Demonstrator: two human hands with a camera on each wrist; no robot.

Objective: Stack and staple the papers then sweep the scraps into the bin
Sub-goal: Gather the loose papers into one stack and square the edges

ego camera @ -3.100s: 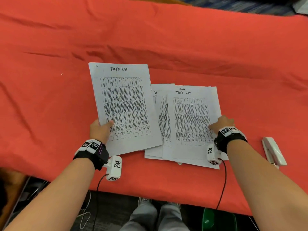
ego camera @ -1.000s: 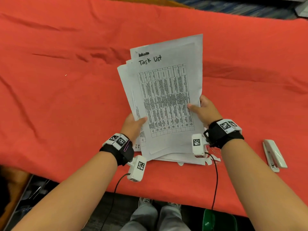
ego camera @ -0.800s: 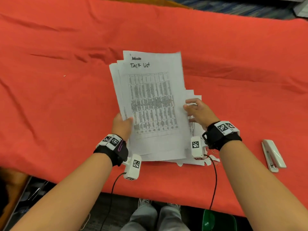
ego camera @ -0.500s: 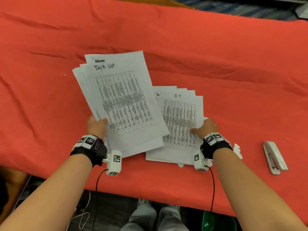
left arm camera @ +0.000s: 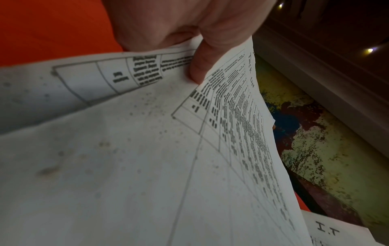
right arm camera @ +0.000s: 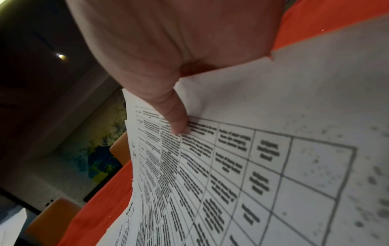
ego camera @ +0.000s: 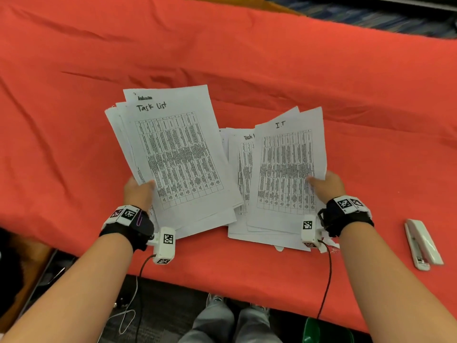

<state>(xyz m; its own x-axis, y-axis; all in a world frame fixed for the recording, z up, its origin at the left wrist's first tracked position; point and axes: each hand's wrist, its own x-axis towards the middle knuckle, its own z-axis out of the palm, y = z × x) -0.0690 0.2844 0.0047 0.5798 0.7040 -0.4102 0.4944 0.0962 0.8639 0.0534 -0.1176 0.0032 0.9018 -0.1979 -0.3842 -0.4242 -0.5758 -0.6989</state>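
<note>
My left hand (ego camera: 139, 190) grips a loose stack of printed sheets headed "Task list" (ego camera: 173, 154), raised off the red tablecloth, thumb on top (left arm camera: 200, 66). My right hand (ego camera: 326, 184) pinches a couple of sheets headed "I.T" (ego camera: 286, 169) at their right edge, thumb on the print (right arm camera: 176, 121), and lifts them off the remaining papers (ego camera: 241, 169) lying flat beneath. A white stapler (ego camera: 421, 243) lies on the cloth to the right of my right wrist. Small white paper scraps (ego camera: 329, 246) sit near the front edge beside the right wrist.
The red tablecloth (ego camera: 247, 58) covers the whole table, with wrinkles at the back. A green bin (ego camera: 321, 330) stands on the floor below the front edge, right of my legs. Cables hang from both wrist cameras.
The left hand's stack has swung back toward the middle. The right hand, which pressed flat on the lying papers, now pinches the top "I.T" sheets and lifts them.
</note>
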